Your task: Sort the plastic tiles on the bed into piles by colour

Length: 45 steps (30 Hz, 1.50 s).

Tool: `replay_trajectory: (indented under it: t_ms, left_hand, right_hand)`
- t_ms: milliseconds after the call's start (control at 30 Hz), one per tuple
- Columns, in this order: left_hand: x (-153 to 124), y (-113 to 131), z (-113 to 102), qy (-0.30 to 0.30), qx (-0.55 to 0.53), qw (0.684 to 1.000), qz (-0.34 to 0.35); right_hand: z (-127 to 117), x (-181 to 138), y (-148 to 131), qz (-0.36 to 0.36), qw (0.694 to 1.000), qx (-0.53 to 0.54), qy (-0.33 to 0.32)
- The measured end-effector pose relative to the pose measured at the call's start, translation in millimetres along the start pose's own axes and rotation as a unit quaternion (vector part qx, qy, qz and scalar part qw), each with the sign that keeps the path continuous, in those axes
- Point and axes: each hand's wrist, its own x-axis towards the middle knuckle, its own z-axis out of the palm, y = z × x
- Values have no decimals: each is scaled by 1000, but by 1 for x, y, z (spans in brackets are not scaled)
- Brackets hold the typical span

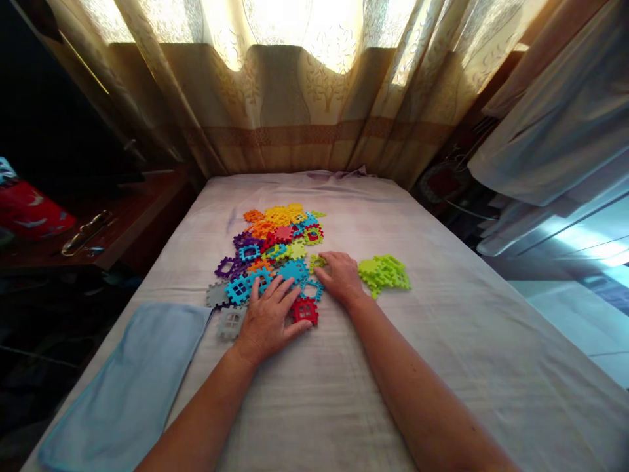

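A pile of interlocking plastic puzzle tiles with notched edges lies on the bed, in orange, purple, red, blue, grey and green. My left hand point(269, 316) rests with its fingers spread on the near side of the pile, over blue tiles point(239, 289). Close to its thumb is a red window tile point(305, 311); a grey window tile point(230, 322) lies to its left. At the pile's right edge, the fingers of my right hand point(343, 278) close on a lime-green tile point(316, 263). Right of that hand sits a separate heap of lime-green tiles point(388, 273).
A folded light-blue cloth point(128, 380) lies at the left of the pale sheet point(457, 367). Patterned curtains point(295, 111) hang behind the bed. On the left stands a dark wooden cabinet point(142, 203) with a red item point(34, 210); white fabric point(555, 124) hangs at right.
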Motion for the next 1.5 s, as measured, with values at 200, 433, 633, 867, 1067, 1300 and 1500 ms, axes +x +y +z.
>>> replay_trajectory:
  t_ms: [200, 433, 633, 867, 1067, 1300, 1500]
  left_hand:
    - [-1, -4, 1, 15, 8, 1000, -1]
    - [-2, -5, 2, 10, 14, 1000, 3]
    - [-2, -5, 1, 14, 10, 1000, -3]
    - [-3, -4, 2, 34, 9, 999, -6]
    - [-2, -4, 0, 24, 7, 1000, -15]
    - [0, 0, -5, 17, -14, 999, -29]
    - [0, -1, -5, 16, -23, 999, -29]
  right_hand:
    - [-15, -1, -7, 17, 998, -50, -32]
    - [-60, 11, 12, 88, 990, -112, 0]
    - [-81, 11, 66, 238, 963, -118, 34]
    - [-82, 8, 72, 246, 960, -136, 1]
    - [-67, 16, 27, 113, 990, -70, 54]
    - [-15, 40, -45, 61, 996, -12, -57]
    - [-6, 56, -51, 113, 989, 5, -97]
